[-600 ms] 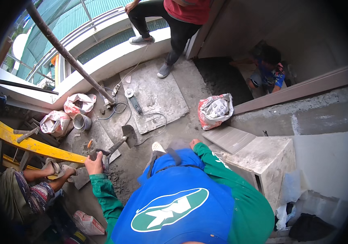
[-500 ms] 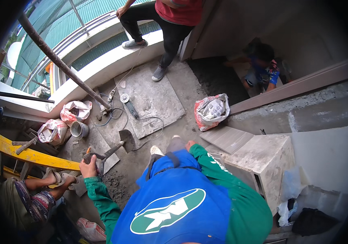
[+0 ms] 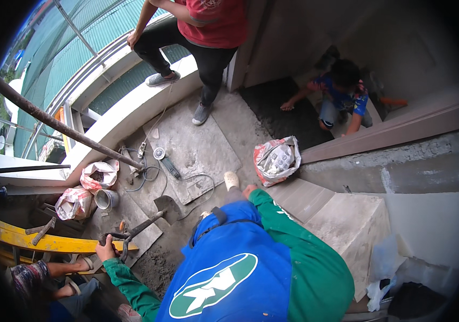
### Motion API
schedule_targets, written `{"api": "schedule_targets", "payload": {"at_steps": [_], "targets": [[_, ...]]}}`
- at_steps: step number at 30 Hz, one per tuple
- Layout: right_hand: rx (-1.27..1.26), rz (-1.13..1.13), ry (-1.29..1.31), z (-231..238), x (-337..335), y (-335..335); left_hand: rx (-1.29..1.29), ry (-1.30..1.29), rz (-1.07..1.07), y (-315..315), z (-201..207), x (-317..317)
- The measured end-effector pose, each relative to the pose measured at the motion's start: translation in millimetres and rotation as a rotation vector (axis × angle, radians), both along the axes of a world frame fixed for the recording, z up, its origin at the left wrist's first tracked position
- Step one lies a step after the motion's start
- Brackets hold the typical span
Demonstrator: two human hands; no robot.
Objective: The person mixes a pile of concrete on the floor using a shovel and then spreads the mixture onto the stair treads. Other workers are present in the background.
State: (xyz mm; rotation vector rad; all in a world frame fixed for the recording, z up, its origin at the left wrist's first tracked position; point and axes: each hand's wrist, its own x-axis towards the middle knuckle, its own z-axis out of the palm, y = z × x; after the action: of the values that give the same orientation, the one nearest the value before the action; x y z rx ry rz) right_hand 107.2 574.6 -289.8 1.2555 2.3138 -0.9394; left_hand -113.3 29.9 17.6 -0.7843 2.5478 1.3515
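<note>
My left hand (image 3: 107, 249) is closed on the grip of a shovel (image 3: 169, 208), out to the left of my body. Its dark blade points away from me and lies low over the floor, close to a grey slab. Beneath the handle is a patch of loose grey mortar (image 3: 157, 268). My right hand (image 3: 249, 191) hangs beside my leg near a stepping shoe (image 3: 231, 180); its fingers are too small and partly hidden to read.
An angle grinder (image 3: 167, 163) with its cord lies on a slab. A filled sack (image 3: 277, 161) stands by the doorway, where a person (image 3: 342, 94) crouches. Another person (image 3: 202, 48) stands ahead. A bucket (image 3: 106, 199), a hammer (image 3: 40, 231) and a slanting pole (image 3: 68, 126) are left.
One of my shoes has stepped forward. My left hand and the shovel have shifted slightly left and down in view. The crouching person's arm now reaches over the dark floor patch.
</note>
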Motion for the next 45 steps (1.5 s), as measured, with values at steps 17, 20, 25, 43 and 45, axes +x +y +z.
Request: {"api": "schedule_targets", "payload": {"at_steps": [17, 20, 25, 43, 45], "targets": [[0.251, -0.464, 0.535, 10.0, -5.7, 260.2, -0.126, -0.065, 0.053, 122.4, -6.2, -52.9], [0.375, -0.499, 0.622, 79.9, -14.9, 302.5, -0.123, -0.029, 0.035, 136.2, -8.8, -60.6], [0.585, -0.536, 0.744, 166.4, -3.4, 350.5, -0.217, -0.032, 0.051, 149.8, -9.1, -51.3], [-0.484, 0.464, -0.045, -81.6, -56.9, 90.3, -0.393, -0.138, -0.178, 217.8, 15.3, 202.1], [-0.509, 0.621, -0.088, -70.8, -78.6, 33.4, -0.35, -0.105, -0.215, 207.7, 12.5, 246.7]]}}
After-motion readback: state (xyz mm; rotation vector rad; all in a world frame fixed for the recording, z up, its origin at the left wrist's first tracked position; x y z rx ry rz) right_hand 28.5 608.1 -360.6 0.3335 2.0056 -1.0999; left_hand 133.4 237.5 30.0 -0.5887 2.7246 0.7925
